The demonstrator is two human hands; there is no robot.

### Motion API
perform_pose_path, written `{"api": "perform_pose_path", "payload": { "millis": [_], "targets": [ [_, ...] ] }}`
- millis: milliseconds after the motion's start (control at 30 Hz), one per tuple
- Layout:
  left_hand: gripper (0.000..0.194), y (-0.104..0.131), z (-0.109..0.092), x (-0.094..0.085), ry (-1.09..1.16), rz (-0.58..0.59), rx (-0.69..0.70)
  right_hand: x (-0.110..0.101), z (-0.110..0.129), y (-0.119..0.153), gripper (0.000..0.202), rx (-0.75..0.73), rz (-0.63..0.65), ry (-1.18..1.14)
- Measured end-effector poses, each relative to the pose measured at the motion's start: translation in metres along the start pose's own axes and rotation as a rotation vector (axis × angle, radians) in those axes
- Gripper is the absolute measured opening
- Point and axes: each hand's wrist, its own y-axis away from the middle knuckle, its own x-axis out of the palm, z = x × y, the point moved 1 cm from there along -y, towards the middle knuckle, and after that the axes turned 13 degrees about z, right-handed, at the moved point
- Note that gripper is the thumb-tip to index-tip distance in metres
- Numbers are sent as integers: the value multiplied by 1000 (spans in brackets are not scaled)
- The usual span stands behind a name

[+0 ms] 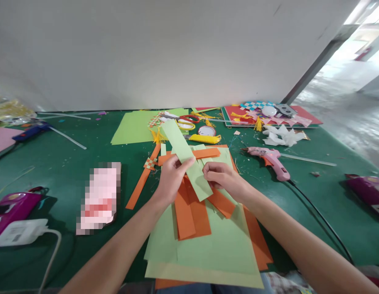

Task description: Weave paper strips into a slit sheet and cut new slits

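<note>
A pale green paper strip [181, 149] slants above the paper pile, pinched between the thumb and fingers of my left hand [174, 175]. My right hand [220, 174], its fingers curled, is at the strip's right edge near the lower end; whether it grips the paper is hidden. Beneath both hands lie orange paper pieces [185, 214] on large light green sheets [214, 253]. To the left, an orange strip [137, 192] carries a small checkered woven piece [150, 163].
Behind the hands are a yellow cutter [205, 139], red-handled scissors [189, 119] and a tape roll [207, 130]. A pink glue gun [270, 159] with a black cable lies right. A blurred pink object [99, 200] and purple device [16, 208] are left on the green table [67, 159].
</note>
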Motion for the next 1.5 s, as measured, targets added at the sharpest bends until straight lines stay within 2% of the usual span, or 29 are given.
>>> {"api": "perform_pose_path", "payload": {
  "millis": [300,567,633,767,1000,1300,1500],
  "targets": [
    [21,-9,-8,-12,95,-143,82,-2,-1,0,5,44,25,75],
    [19,-9,-8,-18,114,-199,119,-11,0,2,7,89,102,154],
    [20,-9,-8,-19,95,-211,126,-14,4,2,7,91,87,153],
    [23,-6,-6,-14,-69,-162,118,-18,10,4,13,42,-20,128],
    [22,-1,-4,-3,-165,-79,106,-7,0,0,33,24,96,257],
    [26,6,-5,3,-406,234,-35,-15,-2,-1,37,-22,-20,184],
    [37,5,-7,3,-391,208,-13,-15,0,0,39,51,-7,234]
  ]
}}
